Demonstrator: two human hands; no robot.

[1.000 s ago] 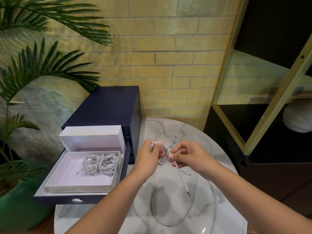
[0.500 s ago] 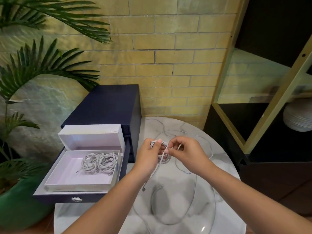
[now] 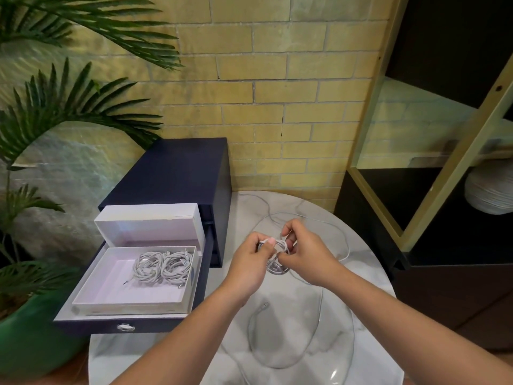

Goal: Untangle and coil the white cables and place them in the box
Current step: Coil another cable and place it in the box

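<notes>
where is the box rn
In the head view, the box sits left of centre in the open drawer of the dark cabinet, just left of the table, holding two coiled cables.

At the left edge of the frame you see a palm plant in a green pot. A yellow brick wall fills the upper middle. Below it stands a navy cabinet, its lowest drawer pulled out, with a small metal handle. Just beside it is a round marble table. At the right you have a dark shelf unit with a gold frame, and a white ribbed vase stands inside.
</notes>
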